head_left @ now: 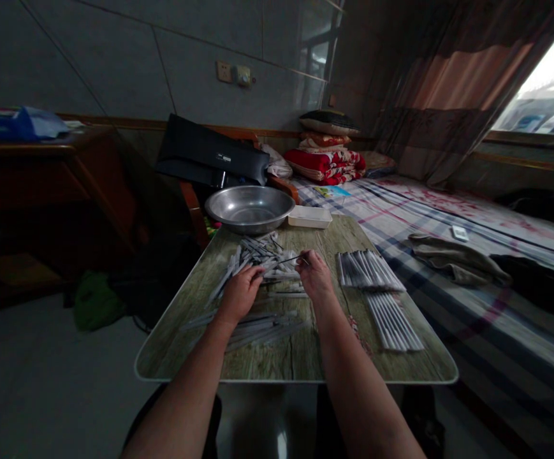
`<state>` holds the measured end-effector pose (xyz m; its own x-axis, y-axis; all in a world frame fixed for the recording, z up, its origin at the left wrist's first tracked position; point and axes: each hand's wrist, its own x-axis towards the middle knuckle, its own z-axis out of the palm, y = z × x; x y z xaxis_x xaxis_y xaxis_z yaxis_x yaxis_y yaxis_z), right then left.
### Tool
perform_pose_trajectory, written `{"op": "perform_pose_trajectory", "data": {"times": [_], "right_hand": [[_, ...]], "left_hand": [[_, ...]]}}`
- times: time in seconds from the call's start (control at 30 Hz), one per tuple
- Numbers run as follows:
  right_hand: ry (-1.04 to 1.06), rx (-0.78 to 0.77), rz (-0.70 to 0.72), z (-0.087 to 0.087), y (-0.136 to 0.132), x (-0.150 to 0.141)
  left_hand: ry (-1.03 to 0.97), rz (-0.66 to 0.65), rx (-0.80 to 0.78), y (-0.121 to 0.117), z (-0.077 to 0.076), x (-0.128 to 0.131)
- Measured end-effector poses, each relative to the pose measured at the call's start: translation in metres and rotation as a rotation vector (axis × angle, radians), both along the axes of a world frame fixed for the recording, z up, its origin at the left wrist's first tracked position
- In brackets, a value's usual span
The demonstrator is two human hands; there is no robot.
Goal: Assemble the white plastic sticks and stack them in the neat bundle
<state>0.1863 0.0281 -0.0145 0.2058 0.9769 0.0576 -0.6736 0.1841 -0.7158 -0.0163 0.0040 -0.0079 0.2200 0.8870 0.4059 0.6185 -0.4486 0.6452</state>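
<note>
My right hand [315, 274] is closed in a pinch on a thin dark stick [288, 259], which points left over a heap of slim whitish tubes [269, 245]. My left hand [243, 290] rests at the near left side of that heap. Its fingers are drawn together, and whatever they hold is too small to make out. More translucent tubes [262, 331] lie loosely on the table [277, 366], partly behind my left forearm. Right of my right hand, a stack of white tubes with dark ends [367, 269] sits above a neat row of white tubes [394, 322].
A wide metal basin [250, 207] and a shallow white tray [310, 217] stand at the table's far edge. Small reddish pieces [354, 328] lie beside my right forearm. A bed with a checked sheet [391, 210] borders the right side; a wooden desk [32, 166] stands left.
</note>
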Motion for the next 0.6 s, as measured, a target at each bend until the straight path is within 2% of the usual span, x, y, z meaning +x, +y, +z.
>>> {"op": "perform_pose_trajectory", "data": {"times": [0.1, 0.23, 0.33, 0.43, 0.6], "right_hand": [[-0.025, 0.033, -0.041, 0.000, 0.000, -0.002], [-0.115, 0.035, -0.236, -0.004, 0.003, -0.005], [-0.259, 0.020, -0.348, -0.007, 0.003, -0.012], [-0.431, 0.044, -0.286, -0.008, -0.003, -0.027], [-0.611, 0.160, -0.015, -0.003, -0.016, -0.043]], "left_hand": [[0.027, 0.002, 0.009, -0.001, 0.001, -0.001], [0.101, 0.027, 0.047, -0.004, 0.003, -0.002], [0.145, 0.046, 0.070, -0.006, 0.003, -0.002], [0.139, 0.041, 0.073, -0.007, 0.002, -0.001], [-0.015, 0.075, 0.033, -0.005, 0.004, -0.007]]}}
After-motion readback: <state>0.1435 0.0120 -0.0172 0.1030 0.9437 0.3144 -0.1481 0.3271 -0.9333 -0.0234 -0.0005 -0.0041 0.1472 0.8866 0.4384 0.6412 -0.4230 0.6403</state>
